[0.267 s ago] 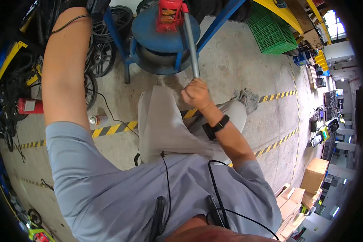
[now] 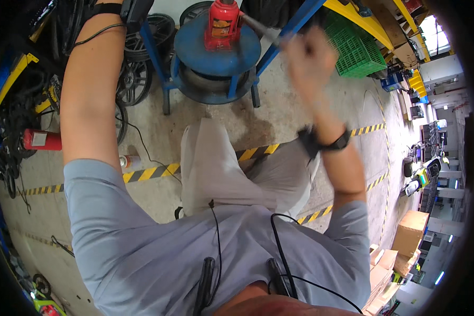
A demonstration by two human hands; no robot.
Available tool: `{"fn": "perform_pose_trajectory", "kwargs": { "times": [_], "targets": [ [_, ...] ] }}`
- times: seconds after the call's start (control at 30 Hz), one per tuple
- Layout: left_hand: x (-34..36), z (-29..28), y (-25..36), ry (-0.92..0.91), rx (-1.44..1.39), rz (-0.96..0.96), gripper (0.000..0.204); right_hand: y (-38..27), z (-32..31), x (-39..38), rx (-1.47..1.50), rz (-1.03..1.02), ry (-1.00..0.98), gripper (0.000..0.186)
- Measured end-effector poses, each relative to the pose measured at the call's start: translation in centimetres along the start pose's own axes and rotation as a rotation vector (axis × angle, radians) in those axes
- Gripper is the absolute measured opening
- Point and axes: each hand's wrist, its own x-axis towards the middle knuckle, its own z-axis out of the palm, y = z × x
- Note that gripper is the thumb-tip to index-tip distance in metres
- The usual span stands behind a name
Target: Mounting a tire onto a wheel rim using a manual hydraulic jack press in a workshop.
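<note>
A red bottle jack (image 2: 223,26) stands upright on a round blue metal plate (image 2: 195,50), part of a blue stand. From its right side a grey metal handle (image 2: 260,26) runs out to my right hand (image 2: 309,58), which is closed around the handle's end. That hand is smeared by motion, and a black watch (image 2: 338,141) sits on its wrist. My left arm (image 2: 92,89) reaches up past the top edge, left of the jack; the hand itself is out of the picture.
Spoked black wheels (image 2: 134,79) lean left of the stand. A green crate (image 2: 358,52) sits to its right. A fire extinguisher (image 2: 42,139) lies at the left, and a small can (image 2: 127,160) is on the floor. Cardboard boxes (image 2: 410,231) are stacked at the lower right.
My right hand has swung up and to the right with the jack handle, from above my knees to beside the green crate. My left arm has shifted only slightly.
</note>
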Motion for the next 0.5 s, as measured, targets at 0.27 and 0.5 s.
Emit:
{"fn": "perform_pose_trajectory", "kwargs": {
  "times": [0.27, 0.5],
  "targets": [
    [0.0, -0.5, 0.2, 0.017, 0.022, 0.01, 0.069, 0.7, 1.2, -1.0, 0.046, -0.041, 0.087, 0.019],
    [1.4, 0.2, 0.9, 0.043, -0.011, 0.057, 0.071, 3.8, 6.7, -18.7, 0.255, -0.294, -0.219, 0.028]
  ]
}}
